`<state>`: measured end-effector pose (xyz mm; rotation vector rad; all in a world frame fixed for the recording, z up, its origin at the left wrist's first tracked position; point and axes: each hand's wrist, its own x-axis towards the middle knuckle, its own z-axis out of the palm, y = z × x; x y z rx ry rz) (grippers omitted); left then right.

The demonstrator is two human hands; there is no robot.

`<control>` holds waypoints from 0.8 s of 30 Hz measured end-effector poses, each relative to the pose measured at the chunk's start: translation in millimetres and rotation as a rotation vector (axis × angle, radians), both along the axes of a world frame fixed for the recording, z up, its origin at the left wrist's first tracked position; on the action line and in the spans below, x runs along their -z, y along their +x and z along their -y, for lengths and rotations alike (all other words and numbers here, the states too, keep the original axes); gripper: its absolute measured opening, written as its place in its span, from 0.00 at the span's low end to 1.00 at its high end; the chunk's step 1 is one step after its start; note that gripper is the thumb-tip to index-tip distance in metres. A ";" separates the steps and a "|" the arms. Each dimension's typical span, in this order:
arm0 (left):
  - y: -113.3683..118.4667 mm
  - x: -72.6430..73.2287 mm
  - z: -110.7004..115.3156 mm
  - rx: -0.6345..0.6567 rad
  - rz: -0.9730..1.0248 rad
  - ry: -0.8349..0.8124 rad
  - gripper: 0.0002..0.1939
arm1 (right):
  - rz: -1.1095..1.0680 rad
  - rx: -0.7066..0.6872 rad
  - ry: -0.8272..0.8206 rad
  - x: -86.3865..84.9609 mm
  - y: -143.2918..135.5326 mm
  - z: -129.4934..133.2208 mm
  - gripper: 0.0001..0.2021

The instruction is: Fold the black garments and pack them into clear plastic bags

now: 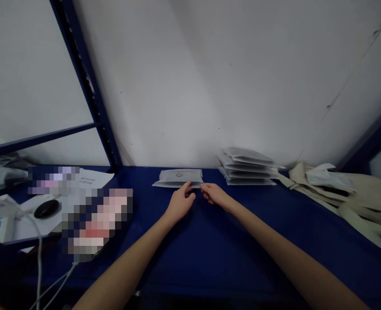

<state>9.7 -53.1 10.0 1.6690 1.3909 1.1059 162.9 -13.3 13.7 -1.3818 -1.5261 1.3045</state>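
Observation:
A flat, translucent whitish packet (171, 176) with dark print lies near the back edge of the blue surface. My left hand (180, 201) is at its front edge, fingers apart, with the index fingertip touching the packet. My right hand (213, 193) has its fingers curled together in a pinch on the packet's front right corner. To the right, several similar packets stand in a stack (250, 168) against the pale wall.
On the right, beige fabric (367, 196) with straps lies across the blue surface (190, 254). At left are a blue metal post (96, 94), papers (92, 178), a black mouse (46, 209), a pixelated object (103, 221) and white cables (39, 258).

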 end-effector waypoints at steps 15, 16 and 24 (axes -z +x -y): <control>-31.0 -14.4 -1.8 -0.450 -0.507 -0.004 0.19 | 0.236 -0.070 0.194 -2.7 -1.1 6.0 0.09; -33.9 -15.7 -2.4 -0.483 -0.560 -0.011 0.18 | 0.240 -0.081 0.203 -2.6 -0.6 6.1 0.09; -50.2 -17.4 -11.6 -0.597 -0.917 -0.129 0.20 | 0.291 -0.109 0.239 -3.3 3.3 7.3 0.09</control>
